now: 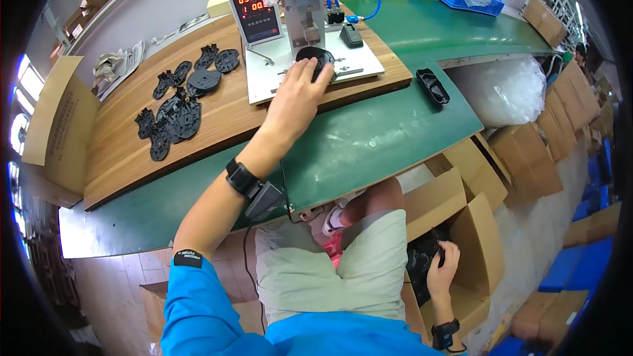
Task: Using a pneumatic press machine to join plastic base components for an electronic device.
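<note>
My left hand (295,97) reaches across the wooden board to a bench press (307,10). Its fingers and thumb close on the near edge of a rounded black plastic part (321,55), which sits on the white base plate (264,78) beneath the press head. Down at the right, my right hand (443,269) is inside an open cardboard box (484,240). Its fingers curl against one of several black plastic parts (420,257) in there; the exact shape of that piece is partly hidden by the hand.
Several flat black plastic pieces (179,115) lie on the wooden board (224,115) at left. A counter box with red digits (256,12) stands beside the press. A black shell (432,87) rests on the green table (369,132). An open carton (62,125) borders the left side.
</note>
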Available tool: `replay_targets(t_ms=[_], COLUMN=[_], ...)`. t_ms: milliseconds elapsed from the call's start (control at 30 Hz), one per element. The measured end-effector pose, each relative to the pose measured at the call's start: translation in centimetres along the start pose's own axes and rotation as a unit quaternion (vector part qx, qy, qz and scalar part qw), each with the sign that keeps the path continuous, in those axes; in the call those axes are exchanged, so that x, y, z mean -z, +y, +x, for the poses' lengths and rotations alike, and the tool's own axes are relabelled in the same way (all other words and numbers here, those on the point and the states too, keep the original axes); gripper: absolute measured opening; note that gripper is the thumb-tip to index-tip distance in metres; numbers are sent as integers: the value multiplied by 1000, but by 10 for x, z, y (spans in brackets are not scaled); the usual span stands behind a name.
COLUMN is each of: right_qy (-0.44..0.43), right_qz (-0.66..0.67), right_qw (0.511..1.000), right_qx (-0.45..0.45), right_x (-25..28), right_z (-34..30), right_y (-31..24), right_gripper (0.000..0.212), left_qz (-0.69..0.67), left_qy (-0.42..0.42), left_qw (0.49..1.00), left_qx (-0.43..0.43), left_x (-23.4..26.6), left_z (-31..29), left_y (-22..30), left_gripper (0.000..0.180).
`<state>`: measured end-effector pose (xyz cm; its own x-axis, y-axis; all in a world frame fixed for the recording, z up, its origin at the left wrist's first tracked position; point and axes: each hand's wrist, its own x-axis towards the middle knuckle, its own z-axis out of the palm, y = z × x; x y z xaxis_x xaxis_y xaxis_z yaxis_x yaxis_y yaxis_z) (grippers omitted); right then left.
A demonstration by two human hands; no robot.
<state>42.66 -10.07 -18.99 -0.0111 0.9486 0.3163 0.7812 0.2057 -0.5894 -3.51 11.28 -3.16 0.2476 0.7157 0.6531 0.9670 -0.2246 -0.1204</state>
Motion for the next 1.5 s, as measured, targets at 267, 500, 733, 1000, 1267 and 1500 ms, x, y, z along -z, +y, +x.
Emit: replay_targets(t_ms=[267, 500, 733, 1000, 1267, 1500], right_qy=[-134, 33, 61, 82, 44, 25], right_qz=[-117, 15, 74, -46, -78, -19], right_qw=[961, 996, 932, 914, 909, 906], right_qx=[-211, 77, 350, 394, 406, 422], right_x=[-38, -33, -79, -150, -142, -137], right_z=[-82, 75, 235, 317, 326, 325], right_y=[99, -97, -265, -291, -302, -296], right_gripper=[44, 45, 65, 47, 30, 30], left_qz=[-10, -102, -173, -244, -248, -65], left_qy=[5, 39, 56, 110, 107, 106], left_qw=[1000, 994, 983, 962, 962, 982], left_qx=[-20, 33, 41, 48, 25, 141], left_x=[-2, -4, -5, -9, -13, 36], left_z=[2, -5, -17, -12, -20, -26], left_y=[-1, -4, -12, -2, -6, -49], left_gripper=[41, 52, 61, 72, 74, 51])
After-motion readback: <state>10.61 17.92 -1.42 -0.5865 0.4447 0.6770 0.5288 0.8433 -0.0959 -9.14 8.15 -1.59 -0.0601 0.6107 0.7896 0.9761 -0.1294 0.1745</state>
